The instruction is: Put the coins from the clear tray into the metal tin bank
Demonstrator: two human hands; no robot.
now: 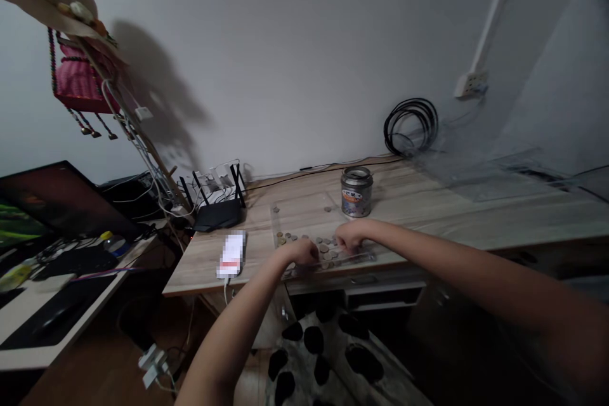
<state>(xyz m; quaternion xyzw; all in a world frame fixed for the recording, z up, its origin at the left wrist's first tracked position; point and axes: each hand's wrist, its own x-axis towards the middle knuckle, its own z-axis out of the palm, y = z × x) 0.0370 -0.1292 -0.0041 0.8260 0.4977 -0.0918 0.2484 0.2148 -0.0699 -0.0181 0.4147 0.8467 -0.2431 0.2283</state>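
Note:
Several coins (pixel 324 248) lie spread in a clear, shallow tray (pixel 304 212) near the table's front edge. My left hand (pixel 305 252) is low over the coins on the left, its fingers curled downward. On the right, my right hand (pixel 349 235) is bent down among the coins, fingers closed together. Whether a coin is in either hand is hidden. Just behind my right hand stands a grey metal tin (pixel 356 193) with a printed label, upright. Two single coins sit toward the tray's far side.
Left on the wooden table (pixel 404 203) lies a phone (pixel 232 255) with a cable, in front of a black router (pixel 219 212). A black cable coil (pixel 412 127) leans on the wall. Transparent plastic sheeting (pixel 485 174) covers the right rear. A monitor (pixel 52 203) stands far left.

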